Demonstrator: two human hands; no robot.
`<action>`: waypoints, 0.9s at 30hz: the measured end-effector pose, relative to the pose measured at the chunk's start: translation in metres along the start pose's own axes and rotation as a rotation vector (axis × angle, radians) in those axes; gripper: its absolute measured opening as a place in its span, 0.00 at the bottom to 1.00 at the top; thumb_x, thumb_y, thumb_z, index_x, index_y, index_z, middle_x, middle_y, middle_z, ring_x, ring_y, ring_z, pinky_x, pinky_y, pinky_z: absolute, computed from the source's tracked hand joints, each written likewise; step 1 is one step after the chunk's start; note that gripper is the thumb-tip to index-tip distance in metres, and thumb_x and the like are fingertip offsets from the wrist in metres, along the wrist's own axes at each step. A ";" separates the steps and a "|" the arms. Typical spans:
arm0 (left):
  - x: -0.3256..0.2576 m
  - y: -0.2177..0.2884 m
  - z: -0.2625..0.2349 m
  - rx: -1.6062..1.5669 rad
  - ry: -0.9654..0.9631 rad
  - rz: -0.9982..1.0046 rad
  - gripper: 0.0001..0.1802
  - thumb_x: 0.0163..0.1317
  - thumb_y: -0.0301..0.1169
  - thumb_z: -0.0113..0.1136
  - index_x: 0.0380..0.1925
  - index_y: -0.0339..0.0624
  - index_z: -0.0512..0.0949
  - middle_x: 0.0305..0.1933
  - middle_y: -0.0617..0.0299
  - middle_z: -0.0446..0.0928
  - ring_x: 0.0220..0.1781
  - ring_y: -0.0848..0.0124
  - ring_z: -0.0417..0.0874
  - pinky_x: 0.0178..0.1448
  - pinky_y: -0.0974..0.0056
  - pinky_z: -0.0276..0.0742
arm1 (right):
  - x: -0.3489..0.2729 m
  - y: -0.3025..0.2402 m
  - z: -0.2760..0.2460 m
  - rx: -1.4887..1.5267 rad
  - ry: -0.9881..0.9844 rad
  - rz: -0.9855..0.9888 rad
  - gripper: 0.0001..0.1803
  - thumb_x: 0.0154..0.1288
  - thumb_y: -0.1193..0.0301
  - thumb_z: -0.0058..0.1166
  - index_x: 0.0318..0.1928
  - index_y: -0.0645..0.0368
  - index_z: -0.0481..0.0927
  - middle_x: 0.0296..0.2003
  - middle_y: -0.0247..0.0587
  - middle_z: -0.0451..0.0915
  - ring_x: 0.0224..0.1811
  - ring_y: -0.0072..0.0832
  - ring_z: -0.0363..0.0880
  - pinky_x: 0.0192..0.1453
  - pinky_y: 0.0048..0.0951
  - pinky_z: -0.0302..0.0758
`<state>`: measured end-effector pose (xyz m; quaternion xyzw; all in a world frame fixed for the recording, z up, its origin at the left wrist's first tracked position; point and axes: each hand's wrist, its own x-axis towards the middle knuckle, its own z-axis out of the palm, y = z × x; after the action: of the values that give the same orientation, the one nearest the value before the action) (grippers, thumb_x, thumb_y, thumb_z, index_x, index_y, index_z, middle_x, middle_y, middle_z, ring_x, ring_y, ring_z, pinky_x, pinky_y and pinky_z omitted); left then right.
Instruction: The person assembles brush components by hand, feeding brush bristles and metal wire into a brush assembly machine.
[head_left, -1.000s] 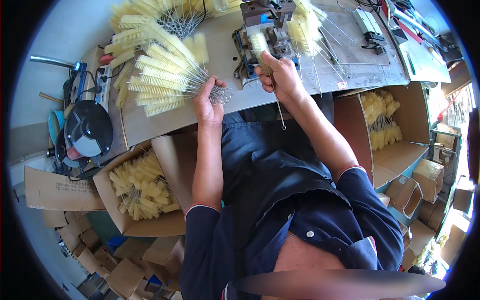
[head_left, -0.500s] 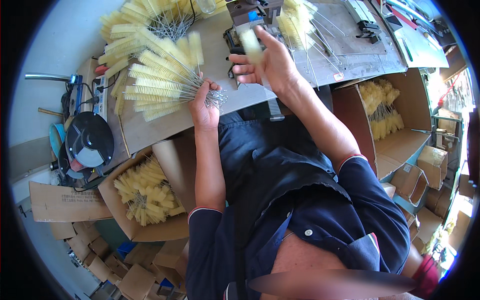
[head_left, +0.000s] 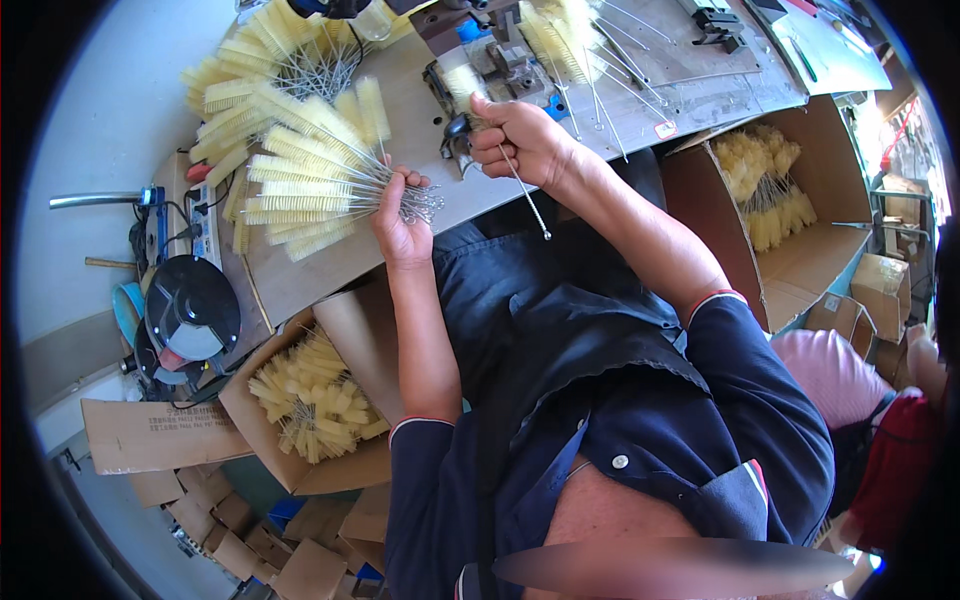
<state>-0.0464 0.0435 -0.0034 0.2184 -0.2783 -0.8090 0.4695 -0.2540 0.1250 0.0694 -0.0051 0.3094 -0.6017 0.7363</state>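
My left hand is closed around the wire stems of a fanned bundle of tube brushes, whose pale yellow bristle heads spread out to the left. Looped wire ends stick out past its fingers on the right. My right hand grips a single tube brush; its yellow head points up toward a small metal bench machine, and its wire stem hangs below the fingers to a looped tip. Whether that head touches the machine I cannot tell. A dark rounded knob or lever is close to my right fingers.
More brushes lie in piles on the workbench, at the back left and right of the machine. Open cartons of brushes stand below, left and right. Left is a black disc-shaped device. Another person is at the right.
My right hand has moved left and slightly down, and its spread fingers have closed around the single brush. My left hand still holds the bundle. Another person has come further into view at the right.
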 end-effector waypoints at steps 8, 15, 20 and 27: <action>0.001 -0.001 0.000 0.015 -0.027 -0.002 0.21 0.67 0.23 0.60 0.59 0.33 0.72 0.41 0.60 0.79 0.43 0.70 0.78 0.55 0.59 0.76 | 0.000 -0.006 -0.002 -0.073 -0.080 0.067 0.17 0.80 0.56 0.41 0.31 0.46 0.59 0.17 0.21 0.52 0.16 0.17 0.46 0.18 0.23 0.45; -0.003 -0.003 0.007 0.019 -0.016 -0.003 0.21 0.66 0.23 0.60 0.58 0.33 0.72 0.42 0.60 0.76 0.43 0.70 0.76 0.55 0.60 0.76 | -0.008 0.013 -0.029 0.068 -0.319 0.005 0.30 0.77 0.46 0.43 0.20 0.47 0.58 0.13 0.21 0.50 0.16 0.17 0.48 0.17 0.22 0.52; 0.000 0.000 0.009 0.048 -0.004 -0.018 0.21 0.66 0.23 0.60 0.58 0.33 0.71 0.43 0.60 0.75 0.43 0.70 0.75 0.54 0.61 0.75 | -0.023 0.004 -0.070 0.195 -0.325 -0.151 0.33 0.77 0.44 0.41 0.16 0.47 0.56 0.12 0.22 0.49 0.15 0.18 0.48 0.18 0.21 0.54; 0.000 0.000 0.006 0.030 -0.007 0.001 0.24 0.64 0.24 0.62 0.60 0.35 0.71 0.42 0.60 0.77 0.43 0.70 0.77 0.53 0.59 0.76 | -0.028 -0.007 -0.065 0.187 -0.219 -0.133 0.32 0.77 0.45 0.42 0.17 0.47 0.56 0.13 0.22 0.49 0.15 0.19 0.48 0.17 0.22 0.54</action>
<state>-0.0502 0.0455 0.0009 0.2225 -0.2923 -0.8051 0.4656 -0.2930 0.1717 0.0322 -0.0224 0.1687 -0.6711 0.7216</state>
